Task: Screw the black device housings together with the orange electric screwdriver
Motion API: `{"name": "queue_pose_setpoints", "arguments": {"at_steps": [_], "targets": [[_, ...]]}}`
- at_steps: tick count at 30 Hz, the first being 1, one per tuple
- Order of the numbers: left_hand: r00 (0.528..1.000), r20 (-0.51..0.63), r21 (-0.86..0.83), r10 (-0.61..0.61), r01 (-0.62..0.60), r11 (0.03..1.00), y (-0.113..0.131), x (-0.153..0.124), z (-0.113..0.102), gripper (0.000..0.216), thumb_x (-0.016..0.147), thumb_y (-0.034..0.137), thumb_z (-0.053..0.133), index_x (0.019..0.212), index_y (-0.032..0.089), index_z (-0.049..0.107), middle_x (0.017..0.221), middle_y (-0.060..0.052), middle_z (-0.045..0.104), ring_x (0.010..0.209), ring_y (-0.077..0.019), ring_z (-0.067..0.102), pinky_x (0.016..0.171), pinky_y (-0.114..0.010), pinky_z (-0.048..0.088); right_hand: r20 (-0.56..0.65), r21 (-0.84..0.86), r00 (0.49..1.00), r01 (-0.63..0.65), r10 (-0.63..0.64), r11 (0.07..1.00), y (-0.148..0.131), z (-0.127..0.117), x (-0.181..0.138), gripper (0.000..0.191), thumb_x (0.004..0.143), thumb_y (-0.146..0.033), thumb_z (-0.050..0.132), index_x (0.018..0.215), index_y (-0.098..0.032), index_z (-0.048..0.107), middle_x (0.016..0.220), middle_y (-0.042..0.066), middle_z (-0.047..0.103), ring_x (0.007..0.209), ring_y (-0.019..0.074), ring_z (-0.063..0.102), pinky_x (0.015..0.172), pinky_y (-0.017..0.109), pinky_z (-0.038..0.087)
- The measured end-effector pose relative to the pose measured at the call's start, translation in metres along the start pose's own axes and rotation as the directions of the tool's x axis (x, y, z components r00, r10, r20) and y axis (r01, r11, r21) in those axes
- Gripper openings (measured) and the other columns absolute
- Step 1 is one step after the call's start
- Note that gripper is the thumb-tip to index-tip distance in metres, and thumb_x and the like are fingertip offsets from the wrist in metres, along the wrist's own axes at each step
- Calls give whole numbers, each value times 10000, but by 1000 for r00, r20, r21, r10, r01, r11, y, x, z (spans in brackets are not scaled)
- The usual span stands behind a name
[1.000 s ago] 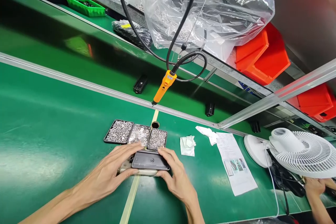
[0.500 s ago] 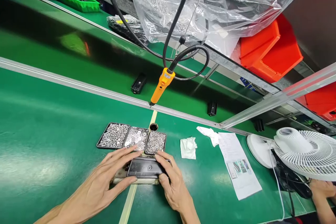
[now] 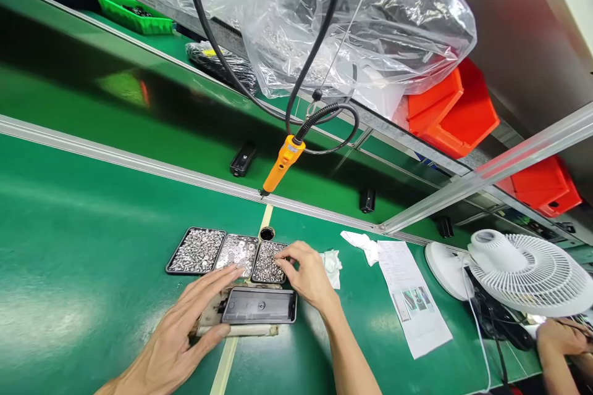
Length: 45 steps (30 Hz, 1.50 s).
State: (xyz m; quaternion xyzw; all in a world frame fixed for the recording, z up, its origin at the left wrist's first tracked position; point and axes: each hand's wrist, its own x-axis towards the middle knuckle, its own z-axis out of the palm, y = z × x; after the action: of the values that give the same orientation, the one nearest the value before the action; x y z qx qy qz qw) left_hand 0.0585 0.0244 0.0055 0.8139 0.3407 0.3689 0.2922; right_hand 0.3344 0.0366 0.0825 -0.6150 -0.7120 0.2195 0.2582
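Note:
A black rectangular housing [image 3: 262, 307] lies with its hollow side up on a pale, worn fixture [image 3: 254, 331]. My left hand [image 3: 178, 324] is open at the housing's left end, fingers stretched along the far side and thumb at the near corner. With thumb and forefinger pinched, my right hand [image 3: 306, 271] is at the right tray of small metal parts [image 3: 267, 264]; what is between the fingertips is too small to make out. Beside it are a tray of flat washers [image 3: 237, 252] and a tray of screw-like parts [image 3: 197, 250].
An orange electric screwdriver [image 3: 282, 165] hangs above the bench from a cable. A small round black container [image 3: 267, 233] stands behind the trays. On the right are white cloths [image 3: 361, 245], a printed sheet [image 3: 412, 302], a white fan [image 3: 523, 271] and another person's hands [image 3: 560, 336].
My right hand has left the housing's right end and moved up to the right tray. My left hand stays by the housing. The camera view has shifted slightly.

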Motion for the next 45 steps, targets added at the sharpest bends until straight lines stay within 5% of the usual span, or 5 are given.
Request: {"name": "queue_pose_setpoints", "arguments": {"at_steps": [7, 16, 22, 29, 45], "targets": [[953, -55, -286, -298, 271, 919, 5, 0, -7, 405, 1077, 425, 416, 1463, 386, 534, 1483, 46, 631, 1396, -200, 572, 1177, -291, 466, 136, -108, 990, 47, -32, 993, 5, 9, 27, 122, 899, -227, 794, 1015, -260, 771, 900, 10, 693, 881, 189, 624, 817, 312, 473], [887, -170, -311, -430, 366, 877, -2, 12, -11, 367, 1056, 513, 473, 1187, 272, 717, 1196, -25, 770, 1110, -225, 719, 964, -282, 581, 234, -58, 960, 172, -154, 983, -5, 28, 54, 128, 885, -276, 818, 1009, -262, 790, 950, 22, 681, 968, 194, 634, 864, 305, 480], [986, 28, 28, -163, 162, 986, -29, 68, -30, 373, 1057, 497, 480, 1007, 251, 756, 1018, -33, 768, 974, -224, 692, 865, -321, 551, 162, 9, 982, 96, -96, 995, -5, 24, 55, 81, 947, -224, 722, 965, -252, 796, 887, 1, 703, 803, 151, 616, 753, 268, 453], [967, 238, 146, 87, -124, 981, -45, 130, -14, 331, 1033, 387, 520, 891, 238, 779, 850, -67, 692, 908, -261, 555, 848, -396, 438, -52, 93, 998, -40, 45, 995, 1, 10, 21, 183, 1007, -294, 627, 965, -230, 794, 852, 8, 703, 748, 152, 585, 714, 284, 420], [946, 322, 190, 24, -89, 978, -46, 131, -10, 329, 1027, 324, 474, 879, 187, 734, 892, -90, 682, 909, -279, 483, 832, -420, 376, -325, 462, 864, -208, 383, 862, 40, 38, -47, 339, 967, -507, 639, 1003, -202, 780, 826, 47, 740, 738, 177, 648, 681, 283, 492]]}}
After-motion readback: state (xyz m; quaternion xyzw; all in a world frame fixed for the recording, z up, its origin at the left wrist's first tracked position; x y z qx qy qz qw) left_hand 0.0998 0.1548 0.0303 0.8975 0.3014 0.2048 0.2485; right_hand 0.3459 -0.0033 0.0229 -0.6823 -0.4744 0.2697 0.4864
